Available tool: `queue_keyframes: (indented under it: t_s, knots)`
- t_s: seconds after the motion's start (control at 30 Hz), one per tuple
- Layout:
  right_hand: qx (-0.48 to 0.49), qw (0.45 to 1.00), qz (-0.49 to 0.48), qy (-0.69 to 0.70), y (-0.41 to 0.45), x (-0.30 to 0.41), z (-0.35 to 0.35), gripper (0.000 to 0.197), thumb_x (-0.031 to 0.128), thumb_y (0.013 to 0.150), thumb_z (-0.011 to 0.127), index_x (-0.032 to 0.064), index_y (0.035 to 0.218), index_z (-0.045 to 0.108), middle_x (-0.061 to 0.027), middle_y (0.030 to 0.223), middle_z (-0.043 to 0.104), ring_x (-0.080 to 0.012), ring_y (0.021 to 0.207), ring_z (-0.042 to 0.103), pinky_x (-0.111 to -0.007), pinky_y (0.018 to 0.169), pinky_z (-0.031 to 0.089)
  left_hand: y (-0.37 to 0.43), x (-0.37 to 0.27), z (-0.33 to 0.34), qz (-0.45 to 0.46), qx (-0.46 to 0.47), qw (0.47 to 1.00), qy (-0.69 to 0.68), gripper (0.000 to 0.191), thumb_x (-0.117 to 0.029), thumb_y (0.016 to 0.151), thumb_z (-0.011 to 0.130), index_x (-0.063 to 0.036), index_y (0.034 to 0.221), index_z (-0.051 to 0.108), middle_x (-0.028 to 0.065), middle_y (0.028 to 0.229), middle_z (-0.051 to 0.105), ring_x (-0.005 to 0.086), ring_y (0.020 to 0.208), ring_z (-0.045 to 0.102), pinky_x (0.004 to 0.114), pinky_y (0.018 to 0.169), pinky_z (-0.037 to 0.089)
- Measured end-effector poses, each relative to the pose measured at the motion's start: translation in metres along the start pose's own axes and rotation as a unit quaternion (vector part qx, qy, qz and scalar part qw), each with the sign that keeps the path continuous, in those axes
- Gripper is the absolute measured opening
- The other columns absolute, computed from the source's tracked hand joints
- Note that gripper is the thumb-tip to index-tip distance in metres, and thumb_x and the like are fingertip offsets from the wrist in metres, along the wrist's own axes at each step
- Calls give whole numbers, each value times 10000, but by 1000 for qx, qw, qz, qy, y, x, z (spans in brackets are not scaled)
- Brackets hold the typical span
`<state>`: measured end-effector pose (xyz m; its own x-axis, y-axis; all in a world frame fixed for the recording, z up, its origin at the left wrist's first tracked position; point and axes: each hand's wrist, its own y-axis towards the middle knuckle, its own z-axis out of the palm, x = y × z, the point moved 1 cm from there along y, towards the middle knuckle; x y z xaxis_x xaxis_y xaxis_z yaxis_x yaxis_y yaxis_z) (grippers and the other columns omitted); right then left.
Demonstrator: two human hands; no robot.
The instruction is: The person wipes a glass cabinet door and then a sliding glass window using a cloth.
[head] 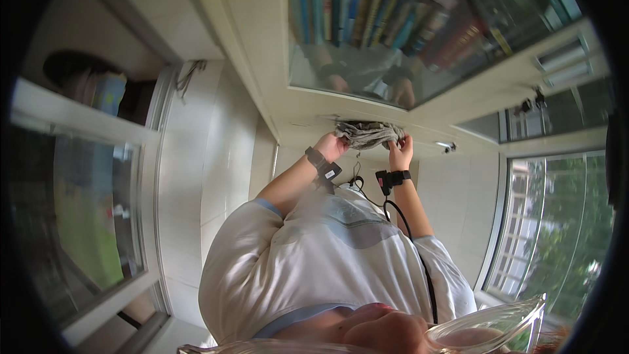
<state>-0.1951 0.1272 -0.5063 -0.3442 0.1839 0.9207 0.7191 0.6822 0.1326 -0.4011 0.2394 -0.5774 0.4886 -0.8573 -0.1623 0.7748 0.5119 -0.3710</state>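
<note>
A crumpled grey cloth [368,135] is held between both hands, in front of the cream cabinet's lower panel. My left hand [332,146] grips its left end. My right hand [402,151] pinches its right end between thumb and fingers. Each wrist wears a black strap with a small black device, and a black cable runs along the right arm. Just above the cloth is the cabinet's glass door [354,71], which reflects both hands.
Books [363,10] stand and lean behind the glass. Keys [533,101] hang from a lock at the right, and another small lock [446,146] is nearer. Sliding windows with pale frames [150,206] lie at the left, and a window [550,216] at the right.
</note>
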Motion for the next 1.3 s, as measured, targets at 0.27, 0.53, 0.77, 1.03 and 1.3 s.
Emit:
queue_keyframes:
  t_s: [0.27, 0.53, 0.77, 1.03, 1.3]
  knots:
    - [-135, 977, -105, 129, 28, 130, -97, 534, 63, 801, 686, -58, 1280, 484, -172, 1273, 505, -294, 1176, 521, -379, 970, 460, -22, 52, 164, -75, 222, 960, 155, 318, -304, 1011, 486, -157, 1286, 549, -9, 1265, 603, 151, 1147, 577, 356, 1030, 454]
    - [-108, 920, -308, -220, 30, 105, -90, 500, 82, 587, 718, 92, 1073, 601, -179, 1012, 480, -401, 958, 457, -486, 847, 430, 26, 69, 188, -48, 66, 969, 232, 420, -379, 1010, 476, -108, 1326, 533, 38, 1265, 613, 188, 1173, 567, 414, 953, 489]
    - [7, 963, -141, -231, 16, 2, -85, 443, 38, 629, 675, 95, 1065, 622, -167, 1015, 534, -384, 989, 511, -451, 846, 468, 56, 131, 133, -106, -14, 994, 39, 549, -424, 1009, 334, -59, 1405, 441, 125, 1408, 507, 282, 1279, 500, 449, 1069, 418]
    - [101, 975, -175, -96, 19, 13, -188, 385, 81, 660, 717, 69, 1024, 593, -164, 976, 551, -388, 930, 547, -462, 793, 479, 73, 191, 170, 20, -108, 983, 149, 378, -380, 957, 474, -114, 1197, 596, 52, 1204, 626, 202, 1110, 589, 390, 931, 483]
    - [-123, 953, -228, -160, 107, 53, -305, 362, -10, 613, 655, 58, 967, 619, -148, 985, 568, -374, 942, 528, -436, 805, 470, 83, 239, 294, 115, -16, 950, 290, 302, -190, 962, 599, -89, 1245, 571, 51, 1240, 619, 205, 1165, 566, 368, 976, 461]
